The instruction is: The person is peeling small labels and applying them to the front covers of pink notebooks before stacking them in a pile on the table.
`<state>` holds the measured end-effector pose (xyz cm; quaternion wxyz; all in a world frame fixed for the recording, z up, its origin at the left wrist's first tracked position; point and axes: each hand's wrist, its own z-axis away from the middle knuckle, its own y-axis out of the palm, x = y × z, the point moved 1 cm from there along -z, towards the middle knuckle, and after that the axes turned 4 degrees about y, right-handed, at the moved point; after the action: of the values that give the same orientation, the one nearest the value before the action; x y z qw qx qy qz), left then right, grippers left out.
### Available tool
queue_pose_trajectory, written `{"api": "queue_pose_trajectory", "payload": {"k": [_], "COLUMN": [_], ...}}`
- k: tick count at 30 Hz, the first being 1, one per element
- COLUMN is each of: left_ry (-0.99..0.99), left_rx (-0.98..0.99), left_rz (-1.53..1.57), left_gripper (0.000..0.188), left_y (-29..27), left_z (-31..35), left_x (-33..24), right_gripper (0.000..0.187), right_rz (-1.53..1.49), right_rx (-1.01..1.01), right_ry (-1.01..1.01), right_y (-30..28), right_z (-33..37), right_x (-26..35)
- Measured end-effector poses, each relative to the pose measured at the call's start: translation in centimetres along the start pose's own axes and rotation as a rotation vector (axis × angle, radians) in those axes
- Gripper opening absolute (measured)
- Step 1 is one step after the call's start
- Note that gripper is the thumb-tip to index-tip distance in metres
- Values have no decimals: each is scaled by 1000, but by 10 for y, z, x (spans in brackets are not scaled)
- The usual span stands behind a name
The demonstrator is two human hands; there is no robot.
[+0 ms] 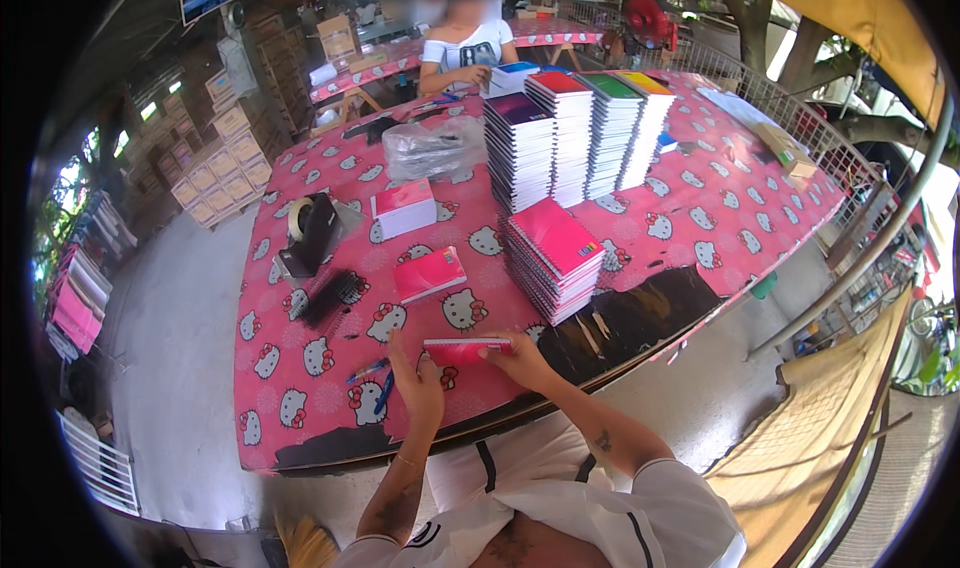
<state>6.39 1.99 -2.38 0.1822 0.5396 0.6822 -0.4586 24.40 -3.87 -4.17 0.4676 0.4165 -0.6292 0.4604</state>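
A thin pink notebook point(460, 351) is tilted up on its edge near the front of the table, its long edge toward me. My right hand point(522, 363) grips it at the right end, thumb across the near face. Beside the left end, my left hand point(415, 383) is open, fingers stretched out and thumb close to the notebook; whether it touches is hard to tell. Just beyond lies a small pink stack of notebooks point(431, 274), with a thicker pink block of notebooks point(404, 208) behind it. A tall stack of pink spiral notebooks point(556, 258) stands to the right.
Tall stacks of spiral notebooks point(520, 158) stand mid-table. Left are a tape dispenser point(312, 233), a dark brush-like object point(335, 298) and pens point(384, 393). Clear plastic point(432, 148) lies farther back. Across the table, a person point(468, 53) handles a blue-topped stack. The cover is torn along the front edge.
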Motion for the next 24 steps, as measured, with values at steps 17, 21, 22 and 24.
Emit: {"api": "queue_pose_trajectory", "payload": {"k": [17, 21, 22, 24], "left_ry": [259, 614, 1039, 888], "left_rx": [444, 1231, 1080, 1269], "left_rz": [279, 733, 818, 1168], "left_gripper": [43, 61, 67, 51], "left_y": [-39, -27, -27, -15], "left_z": [-89, -8, 3, 23], "left_x": [-56, -185, -194, -201], "right_gripper": [29, 28, 28, 29], "right_rz": [-1, -66, -54, -13], "right_rx": [-82, -49, -45, -64], "right_ry": [13, 37, 37, 42], "right_y": [-12, -7, -4, -4], "right_z": [7, 8, 7, 8], "right_x": [-8, -15, -15, -13]}}
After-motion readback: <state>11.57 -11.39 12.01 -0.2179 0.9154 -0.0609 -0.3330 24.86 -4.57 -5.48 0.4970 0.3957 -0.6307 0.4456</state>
